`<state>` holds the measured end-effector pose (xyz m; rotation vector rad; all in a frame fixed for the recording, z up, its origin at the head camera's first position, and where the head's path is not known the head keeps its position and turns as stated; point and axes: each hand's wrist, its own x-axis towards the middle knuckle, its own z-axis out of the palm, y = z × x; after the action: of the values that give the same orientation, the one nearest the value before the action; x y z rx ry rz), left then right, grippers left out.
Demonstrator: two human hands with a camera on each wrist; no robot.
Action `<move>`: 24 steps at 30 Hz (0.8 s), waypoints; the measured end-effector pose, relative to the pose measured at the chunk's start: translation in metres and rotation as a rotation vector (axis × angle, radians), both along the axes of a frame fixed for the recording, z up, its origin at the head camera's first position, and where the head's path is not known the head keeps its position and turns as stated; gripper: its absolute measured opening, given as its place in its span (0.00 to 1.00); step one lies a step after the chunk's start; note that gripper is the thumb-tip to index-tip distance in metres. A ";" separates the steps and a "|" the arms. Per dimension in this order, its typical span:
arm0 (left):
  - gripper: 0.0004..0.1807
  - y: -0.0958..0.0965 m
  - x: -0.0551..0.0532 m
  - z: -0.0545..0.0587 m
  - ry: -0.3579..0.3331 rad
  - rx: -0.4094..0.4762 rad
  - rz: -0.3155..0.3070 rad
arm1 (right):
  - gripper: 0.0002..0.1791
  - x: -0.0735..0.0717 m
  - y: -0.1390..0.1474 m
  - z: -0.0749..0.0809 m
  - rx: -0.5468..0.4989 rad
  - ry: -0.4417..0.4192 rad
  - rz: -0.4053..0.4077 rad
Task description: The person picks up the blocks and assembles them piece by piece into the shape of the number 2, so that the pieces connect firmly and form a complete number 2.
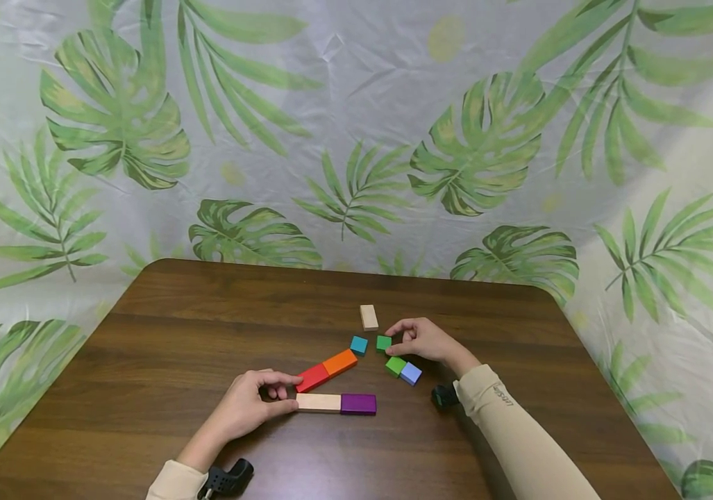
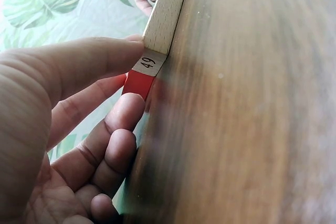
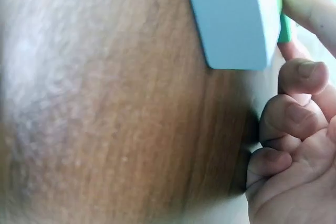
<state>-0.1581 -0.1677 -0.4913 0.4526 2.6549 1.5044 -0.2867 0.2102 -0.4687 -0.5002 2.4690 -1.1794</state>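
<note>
My left hand [image 1: 246,403] rests at the left ends of two bars. Its thumb touches the end of a plain wooden block [image 1: 319,402], marked 49 in the left wrist view; its index finger touches a red block [image 1: 312,378]. A purple block [image 1: 359,404] abuts the wooden one, and an orange block [image 1: 340,362] abuts the red one. My right hand [image 1: 425,340] pinches a small dark green block [image 1: 384,344] between thumb and index finger. Just nearer lie a light green block [image 1: 395,366] and a light blue block [image 1: 411,374], side by side.
A teal block [image 1: 359,345] sits between the orange and dark green blocks. Behind it lies another plain wooden block [image 1: 368,317]. The brown wooden table [image 1: 206,312] ends at a leaf-patterned cloth [image 1: 356,139] behind.
</note>
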 end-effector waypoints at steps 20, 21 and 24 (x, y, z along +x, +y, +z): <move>0.16 0.000 -0.001 -0.002 0.000 -0.033 0.012 | 0.19 -0.011 -0.021 0.000 0.008 0.077 -0.078; 0.16 0.000 -0.001 -0.002 -0.002 -0.032 0.013 | 0.19 -0.011 -0.023 0.001 0.010 0.080 -0.076; 0.16 0.000 -0.001 -0.002 -0.009 -0.030 0.014 | 0.18 -0.014 -0.028 0.002 0.010 0.081 -0.069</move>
<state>-0.1593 -0.1673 -0.4929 0.4252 2.6756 1.4653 -0.3004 0.1825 -0.4672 -0.4730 2.5789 -1.1942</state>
